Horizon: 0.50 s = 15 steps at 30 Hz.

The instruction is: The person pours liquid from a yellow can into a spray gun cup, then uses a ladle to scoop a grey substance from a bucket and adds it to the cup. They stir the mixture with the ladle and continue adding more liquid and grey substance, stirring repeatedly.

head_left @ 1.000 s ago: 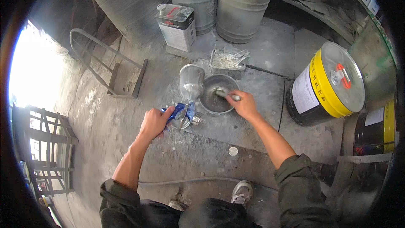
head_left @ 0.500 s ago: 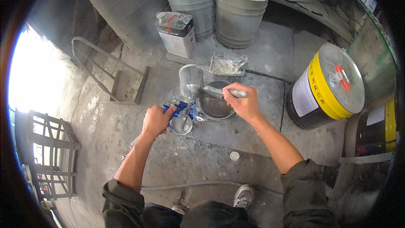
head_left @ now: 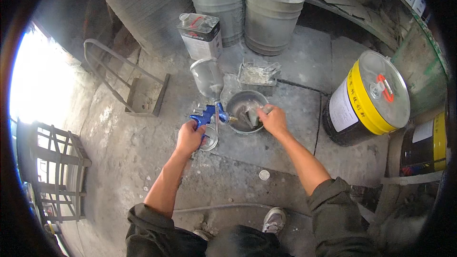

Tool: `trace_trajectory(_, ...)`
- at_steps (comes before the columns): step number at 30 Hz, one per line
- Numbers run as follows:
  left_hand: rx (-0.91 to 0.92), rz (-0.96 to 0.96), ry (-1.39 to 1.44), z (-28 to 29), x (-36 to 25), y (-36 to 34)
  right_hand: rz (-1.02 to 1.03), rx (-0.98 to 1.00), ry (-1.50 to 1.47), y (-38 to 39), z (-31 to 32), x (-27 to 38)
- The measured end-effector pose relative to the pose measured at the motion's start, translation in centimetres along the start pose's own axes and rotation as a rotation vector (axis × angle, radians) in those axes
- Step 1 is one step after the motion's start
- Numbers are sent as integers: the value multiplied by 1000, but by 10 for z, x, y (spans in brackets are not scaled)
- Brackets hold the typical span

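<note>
Left hand [head_left: 189, 137] is wrapped round the grip of a blue spray gun [head_left: 209, 114], fingers clamped on it. The gun's clear cup [head_left: 207, 77] sticks up toward 12 o'clock, slightly tilted, and its nozzle points to 3 o'clock, at the rim of a metal bowl [head_left: 245, 109]. A small glass jar [head_left: 209, 139] sits on the floor just under the left hand, at approx. 5 o'clock of it.

Right hand [head_left: 272, 120] is at the bowl's 3 o'clock edge, fingers closed on a small grey tool [head_left: 254, 114] that reaches into the bowl; can't tell exactly what kind. Bowl sits on a grey slab on the concrete floor [head_left: 119, 152], centre of view.

Around it: a shallow metal tray [head_left: 257, 73] just at 12 o'clock of the bowl; a square tin can [head_left: 200, 35] at 11; two grey drums [head_left: 247, 12] beyond, touching each other. A black bucket w/ yellow band and metal lid [head_left: 369, 97] stands at 3 o'clock, well apart. A small round cap [head_left: 264, 174] lies on the floor at 6. A bent metal frame [head_left: 126, 78] lies at 9–10 o'clock. The person's shoe [head_left: 274, 220] shows at the bottom.
</note>
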<state>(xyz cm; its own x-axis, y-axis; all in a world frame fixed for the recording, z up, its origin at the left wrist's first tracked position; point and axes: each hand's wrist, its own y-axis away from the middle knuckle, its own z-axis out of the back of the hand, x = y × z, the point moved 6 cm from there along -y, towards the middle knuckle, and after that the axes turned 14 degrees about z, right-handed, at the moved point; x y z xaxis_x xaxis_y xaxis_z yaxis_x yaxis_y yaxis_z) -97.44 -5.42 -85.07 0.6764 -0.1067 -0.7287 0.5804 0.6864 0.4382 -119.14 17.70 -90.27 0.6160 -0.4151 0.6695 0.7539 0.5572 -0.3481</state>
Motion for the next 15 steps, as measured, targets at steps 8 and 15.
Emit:
trace_trajectory(8, -90, 41, 8, -9, -7, 9, -338, -157, -656, -8, 33, 44)
trace_trajectory(15, 18, 33, 9, -36, -18, 11, -397, -367, -711, -35, 35, 46)
